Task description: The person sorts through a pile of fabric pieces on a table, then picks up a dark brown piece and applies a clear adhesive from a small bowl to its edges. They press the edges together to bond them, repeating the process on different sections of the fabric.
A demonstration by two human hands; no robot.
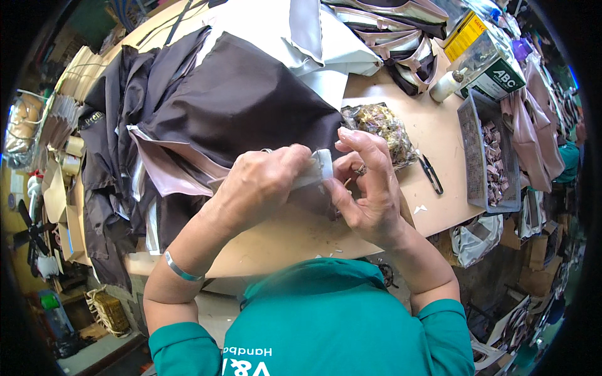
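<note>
My left hand (266, 182) is closed on the folded, whitish end of a fabric piece (325, 164), fingers curled over it. Brownish material hangs below that end, between the hands. To its right, my right hand (370, 182) has its fingers spread and partly bent. The right thumb tip is at the edge of the whitish end; whether it presses on it I cannot tell. Beyond both hands lies a large heap of dark brown fabric (251, 94). A mauve panel with a pale edge (166, 164) sticks out of the heap, left of my left hand.
A clear bag of scraps (379, 128) and black-handled snips (431, 175) lie on the tan table (433, 210). At right stand a white bottle (446, 86) and a grey basket of small mauve pieces (476, 150). White sheets (263, 28) and stacked brown-and-mauve pieces (401, 31) cover the far side.
</note>
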